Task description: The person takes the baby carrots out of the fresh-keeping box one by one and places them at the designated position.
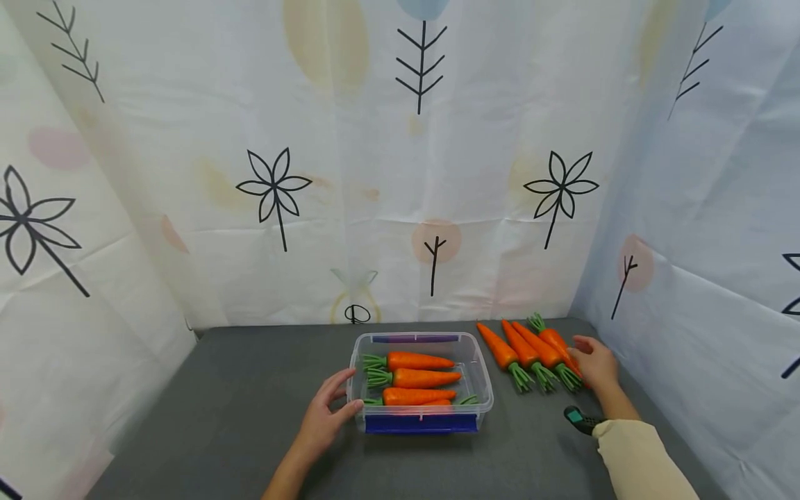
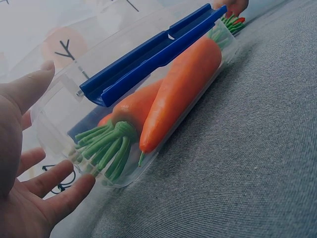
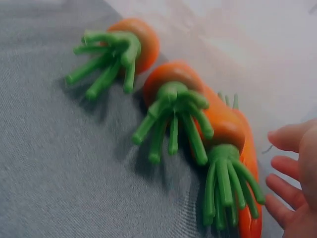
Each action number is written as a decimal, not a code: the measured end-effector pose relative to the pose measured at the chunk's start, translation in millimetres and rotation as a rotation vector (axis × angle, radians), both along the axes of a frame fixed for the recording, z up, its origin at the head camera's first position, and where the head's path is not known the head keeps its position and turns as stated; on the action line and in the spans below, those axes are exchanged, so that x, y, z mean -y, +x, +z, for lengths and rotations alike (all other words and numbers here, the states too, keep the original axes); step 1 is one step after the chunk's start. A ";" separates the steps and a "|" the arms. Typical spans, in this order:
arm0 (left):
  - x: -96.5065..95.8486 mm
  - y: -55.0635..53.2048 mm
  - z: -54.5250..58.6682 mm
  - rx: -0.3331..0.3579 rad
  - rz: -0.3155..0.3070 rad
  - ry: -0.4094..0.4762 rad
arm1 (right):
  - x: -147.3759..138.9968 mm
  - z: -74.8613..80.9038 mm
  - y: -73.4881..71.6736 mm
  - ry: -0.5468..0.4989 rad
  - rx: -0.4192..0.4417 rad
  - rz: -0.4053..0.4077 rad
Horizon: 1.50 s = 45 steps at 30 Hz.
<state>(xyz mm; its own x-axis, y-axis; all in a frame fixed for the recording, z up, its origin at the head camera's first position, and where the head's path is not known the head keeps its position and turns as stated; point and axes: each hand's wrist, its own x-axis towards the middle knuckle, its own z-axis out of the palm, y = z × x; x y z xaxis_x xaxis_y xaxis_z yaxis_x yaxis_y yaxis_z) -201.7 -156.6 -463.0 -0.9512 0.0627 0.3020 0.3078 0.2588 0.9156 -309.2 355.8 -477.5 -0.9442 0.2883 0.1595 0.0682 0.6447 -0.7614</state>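
A clear plastic box (image 1: 486, 397) with blue latches holds several orange carrots (image 1: 428, 378) with green stems, lying on their sides. My left hand (image 1: 321, 418) is at the box's left wall, thumb near the front corner and fingers spread along the side. The left wrist view shows the fingers (image 2: 74, 196) extended, without curling round the box. To the right of the box lies a row of several carrots (image 1: 497, 345). Beside the rightmost carrot (image 1: 553, 339), whose stem points to the back, my right hand (image 1: 596, 364) has its fingers spread. In the right wrist view that hand (image 3: 299, 183) grips nothing.
A grey cloth (image 1: 250, 396) covers the table. Patterned white curtains (image 1: 387, 173) stand close behind it and along both sides. A dark device (image 1: 582, 420) is strapped at the right wrist, next to a cream sleeve (image 1: 640, 458).
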 end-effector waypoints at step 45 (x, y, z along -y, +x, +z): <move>6.4 -19.3 -32.1 -0.013 0.007 0.010 | 147.2 6.5 41.4 -0.477 -0.142 0.341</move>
<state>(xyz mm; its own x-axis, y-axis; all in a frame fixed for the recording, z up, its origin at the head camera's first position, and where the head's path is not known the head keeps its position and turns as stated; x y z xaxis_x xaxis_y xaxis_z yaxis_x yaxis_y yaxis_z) -221.0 -162.9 -495.1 -0.9475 0.0525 0.3153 0.3181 0.2517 0.9140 -267.8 208.6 -471.0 -0.9748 0.0435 0.2187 -0.2061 0.1975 -0.9584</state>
